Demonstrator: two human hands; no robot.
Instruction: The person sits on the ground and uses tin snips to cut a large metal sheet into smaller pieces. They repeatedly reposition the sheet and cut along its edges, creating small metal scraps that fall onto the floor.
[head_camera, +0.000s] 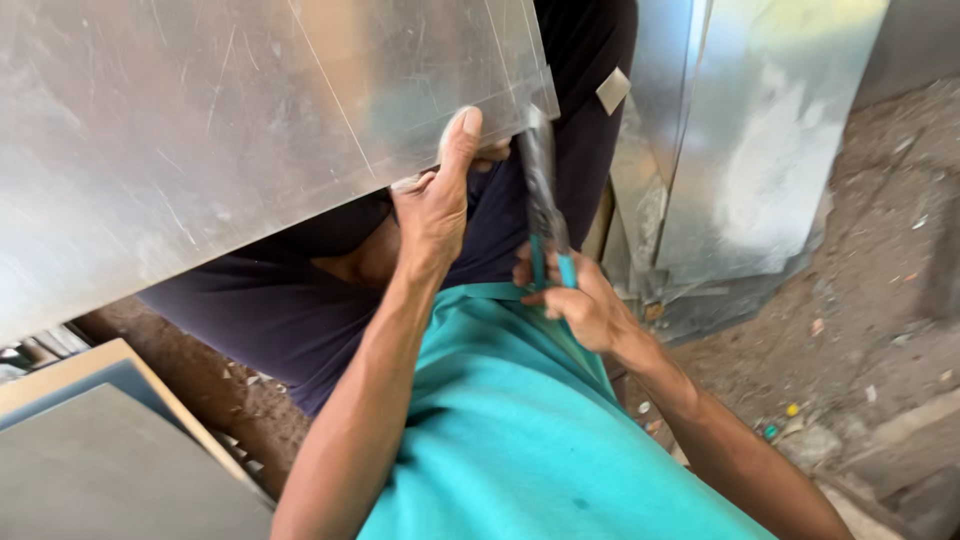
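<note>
Here, sheet-metal trimming w/ hand snips, cut in progress at the sheet's lower right corner.

L to R: a stack of flat boards (90, 450) is seen on the ground at lower left; the scratched metal sheet (230, 130) is propped over the lap, its lower edge pinched by the left hand (432, 205), thumb pressed flat on top, fingers hidden beneath. The snips (545, 205), teal-handled, are gripped in the closed right hand (580, 305), blades set against the sheet's edge. Folded metal ducting (740, 150) stands beyond, at right. Judged step: mid-cut; next squeeze calls for the sheet to be held steady & blades kept along the scribed line.
</note>
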